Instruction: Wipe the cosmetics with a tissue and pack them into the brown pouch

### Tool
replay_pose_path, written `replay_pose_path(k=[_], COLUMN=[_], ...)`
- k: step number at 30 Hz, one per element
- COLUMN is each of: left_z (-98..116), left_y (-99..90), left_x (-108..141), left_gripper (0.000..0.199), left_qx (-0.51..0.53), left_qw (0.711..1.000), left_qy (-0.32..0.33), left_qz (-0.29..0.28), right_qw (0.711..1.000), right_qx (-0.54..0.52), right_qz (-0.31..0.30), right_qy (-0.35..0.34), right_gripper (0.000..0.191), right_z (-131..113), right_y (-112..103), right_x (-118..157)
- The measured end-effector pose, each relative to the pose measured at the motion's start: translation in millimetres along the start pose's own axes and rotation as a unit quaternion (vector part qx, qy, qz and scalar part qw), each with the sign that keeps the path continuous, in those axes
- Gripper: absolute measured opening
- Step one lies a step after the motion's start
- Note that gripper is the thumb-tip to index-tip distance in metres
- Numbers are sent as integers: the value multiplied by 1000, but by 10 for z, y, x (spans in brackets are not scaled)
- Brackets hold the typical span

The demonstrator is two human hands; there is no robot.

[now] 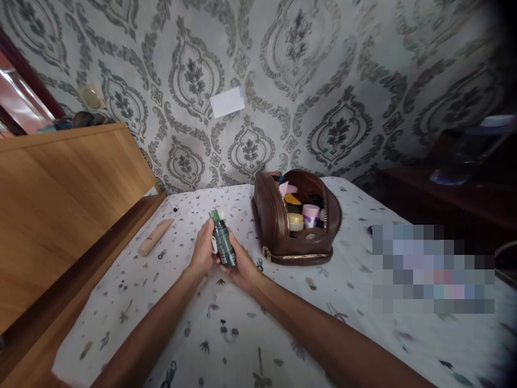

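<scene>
A small dark green bottle (224, 243) with a lighter green top is tilted between my two hands, above the patterned white sheet. My left hand (203, 249) closes on its upper left side, with something small and white by the fingers that I cannot make out. Wrapped round its lower right side is my right hand (244, 265). Just to the right stands a brown toiletry bag (297, 245), unzipped at the top. Inside it show a pink and purple jar (311, 215), a gold-lidded jar (295, 222) and other items.
A beige tube (155, 237) lies on the sheet (238, 334) to the left, near a wooden board (76, 199). Patterned wallpaper rises behind. At the far right, a clear container (470, 151) stands on a dark table, and a blurred-out patch covers part of the sheet.
</scene>
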State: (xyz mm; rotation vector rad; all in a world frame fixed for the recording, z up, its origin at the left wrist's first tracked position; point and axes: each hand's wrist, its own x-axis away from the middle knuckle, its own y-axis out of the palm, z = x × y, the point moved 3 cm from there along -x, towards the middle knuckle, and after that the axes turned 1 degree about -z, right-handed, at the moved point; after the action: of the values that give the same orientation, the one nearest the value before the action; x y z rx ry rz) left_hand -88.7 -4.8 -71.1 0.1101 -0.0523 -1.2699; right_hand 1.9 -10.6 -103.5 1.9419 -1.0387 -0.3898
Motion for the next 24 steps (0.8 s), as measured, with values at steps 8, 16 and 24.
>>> replay_pose_path(k=[8, 16, 24], left_z=[67, 493, 238], left_y=[-35, -475, -698], left_x=[204, 284, 345], left_gripper=[46, 52, 44], left_qx=[-184, -459, -607], left_qw=[972, 825, 687], left_qy=[112, 227, 288], left_qz=[-97, -239, -276], right_qw=[997, 913, 836], right_qx=[59, 339, 513], right_qz=[27, 25, 1], right_qy=[-32, -224, -197], right_gripper=[63, 66, 39], right_z=[175, -142, -210], right_y=[-97, -145, -303], right_x=[-112, -28, 175])
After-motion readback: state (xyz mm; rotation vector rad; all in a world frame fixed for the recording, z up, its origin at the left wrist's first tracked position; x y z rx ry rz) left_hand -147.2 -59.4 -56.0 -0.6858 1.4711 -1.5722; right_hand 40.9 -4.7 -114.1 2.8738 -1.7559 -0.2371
